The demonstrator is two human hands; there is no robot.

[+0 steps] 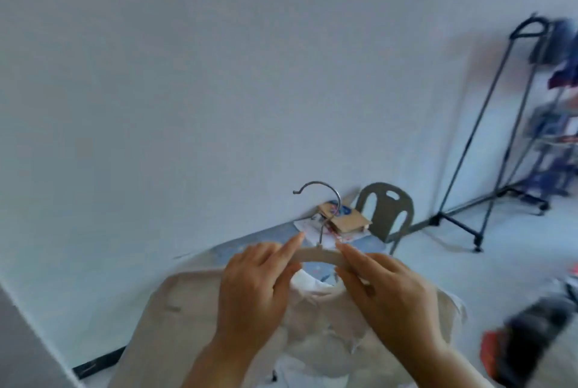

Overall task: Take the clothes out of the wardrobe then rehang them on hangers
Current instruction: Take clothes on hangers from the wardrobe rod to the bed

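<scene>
A cream hanger [317,256] with a metal hook [325,200] is held up in front of me. My left hand [253,290] grips its left arm, with the index finger lying along the top. My right hand [387,297] grips its right arm, index finger pointing at the hook's base. A cream-white garment [316,322] hangs from the hanger below both hands, with its collar just under the bar.
A table with a blue patterned cover [359,239] holds a cardboard box [344,218]. A grey plastic chair [386,209] stands behind it. A dark metal clothes rack [488,125] with hanging clothes is at the right. Dark and red clothes [531,337] lie at lower right.
</scene>
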